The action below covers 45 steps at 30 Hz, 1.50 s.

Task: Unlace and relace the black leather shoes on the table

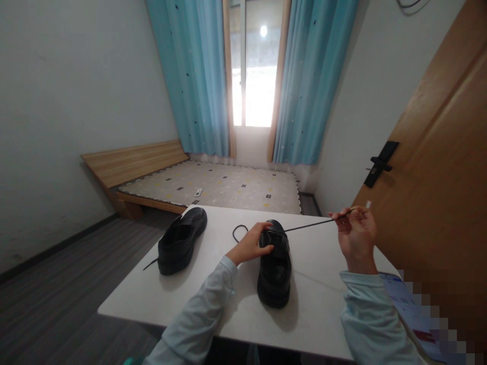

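A black shoe [274, 291] stands on the white table with its heel toward me. My left hand [250, 244] grips its upper from the left, fingers over the front and thumb on the tongue. Off to the right, my right hand [356, 234] pinches a dark shoelace [309, 224], which runs taut from the front of the shoe. A loose loop of lace [236, 234] lies left of the toe, beyond my left hand. The second black shoe [178, 247] rests farther left, a lace end sticking out near its heel.
The white table [133, 299] reaches toward a bed [213, 178] with a small white remote [198, 192] on it. A flat printed item [413, 309] lies at the right edge, partly pixelated. A wooden door [426, 167] stands close on the right.
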Each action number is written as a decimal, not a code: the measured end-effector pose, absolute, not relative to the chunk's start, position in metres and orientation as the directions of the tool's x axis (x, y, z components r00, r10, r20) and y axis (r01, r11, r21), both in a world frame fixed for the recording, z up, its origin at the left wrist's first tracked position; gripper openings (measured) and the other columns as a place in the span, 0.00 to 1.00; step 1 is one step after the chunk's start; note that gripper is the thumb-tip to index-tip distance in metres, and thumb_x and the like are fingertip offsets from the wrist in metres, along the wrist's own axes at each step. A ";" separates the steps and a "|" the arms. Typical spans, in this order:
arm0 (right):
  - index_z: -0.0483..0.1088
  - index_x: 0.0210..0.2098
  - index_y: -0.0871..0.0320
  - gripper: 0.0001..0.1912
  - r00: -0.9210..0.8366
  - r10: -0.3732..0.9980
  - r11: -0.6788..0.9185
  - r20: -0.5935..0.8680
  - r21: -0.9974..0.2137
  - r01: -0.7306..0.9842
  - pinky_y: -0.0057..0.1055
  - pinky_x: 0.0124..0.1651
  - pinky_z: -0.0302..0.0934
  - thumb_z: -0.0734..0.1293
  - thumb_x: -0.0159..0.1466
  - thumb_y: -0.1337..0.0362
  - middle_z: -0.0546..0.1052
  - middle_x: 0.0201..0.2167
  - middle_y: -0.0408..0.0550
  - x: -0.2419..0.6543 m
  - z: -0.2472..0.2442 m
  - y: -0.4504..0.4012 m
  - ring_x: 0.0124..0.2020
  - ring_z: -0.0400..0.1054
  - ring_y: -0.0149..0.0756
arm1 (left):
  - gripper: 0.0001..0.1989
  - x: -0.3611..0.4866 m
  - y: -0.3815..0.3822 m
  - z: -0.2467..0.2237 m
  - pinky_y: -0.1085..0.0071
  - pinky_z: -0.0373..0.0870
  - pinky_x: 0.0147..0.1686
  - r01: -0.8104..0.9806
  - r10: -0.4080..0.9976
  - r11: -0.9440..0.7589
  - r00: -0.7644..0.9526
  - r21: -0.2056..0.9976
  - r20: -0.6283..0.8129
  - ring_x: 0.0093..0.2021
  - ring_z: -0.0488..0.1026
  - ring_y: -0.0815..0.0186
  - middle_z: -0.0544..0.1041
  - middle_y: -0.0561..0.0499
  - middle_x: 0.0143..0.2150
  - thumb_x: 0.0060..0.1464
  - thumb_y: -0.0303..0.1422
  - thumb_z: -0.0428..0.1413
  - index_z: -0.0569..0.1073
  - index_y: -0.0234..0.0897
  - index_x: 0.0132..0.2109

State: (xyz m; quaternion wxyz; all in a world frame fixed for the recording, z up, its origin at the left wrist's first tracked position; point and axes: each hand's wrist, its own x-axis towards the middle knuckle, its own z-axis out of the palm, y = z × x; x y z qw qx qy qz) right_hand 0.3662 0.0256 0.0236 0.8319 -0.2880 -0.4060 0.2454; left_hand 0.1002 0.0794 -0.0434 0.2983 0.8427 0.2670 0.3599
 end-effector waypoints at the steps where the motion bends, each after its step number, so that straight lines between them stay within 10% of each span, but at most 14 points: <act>1: 0.62 0.32 0.54 0.14 0.541 0.645 0.713 0.540 -0.681 -0.169 0.34 0.34 0.66 0.71 0.54 0.58 0.69 0.22 0.34 0.366 0.023 0.026 0.21 0.67 0.27 | 0.30 0.100 0.079 -0.043 0.62 0.61 0.55 0.240 0.663 -0.682 0.600 0.691 0.446 0.53 0.66 0.58 0.67 0.42 0.53 0.46 0.31 0.59 0.60 0.36 0.57; 8: 0.66 0.32 0.55 0.10 0.486 0.571 0.658 0.661 -0.723 0.210 0.26 0.27 0.58 0.69 0.57 0.58 0.67 0.22 0.37 0.370 0.018 0.030 0.21 0.61 0.26 | 0.28 0.101 0.076 -0.037 0.59 0.59 0.57 0.237 0.619 -0.720 0.645 0.652 0.449 0.55 0.63 0.57 0.65 0.44 0.54 0.48 0.30 0.57 0.62 0.40 0.57; 16: 0.72 0.28 0.57 0.13 0.058 0.813 0.397 0.580 -0.624 0.673 0.33 0.35 0.62 0.67 0.56 0.53 0.75 0.26 0.46 0.356 0.012 0.031 0.29 0.68 0.36 | 0.12 0.109 0.067 -0.029 0.59 0.56 0.59 0.219 0.621 -0.741 0.583 0.635 0.524 0.57 0.62 0.58 0.67 0.45 0.53 0.50 0.28 0.55 0.75 0.40 0.44; 45: 0.76 0.31 0.58 0.07 -0.300 0.903 0.429 0.307 -0.608 0.668 0.29 0.31 0.61 0.65 0.58 0.67 0.79 0.27 0.48 0.329 0.009 0.029 0.28 0.70 0.35 | 0.12 0.114 0.066 -0.032 0.61 0.63 0.54 0.296 0.607 -0.781 0.569 0.550 0.556 0.53 0.67 0.60 0.71 0.45 0.50 0.52 0.29 0.53 0.75 0.40 0.44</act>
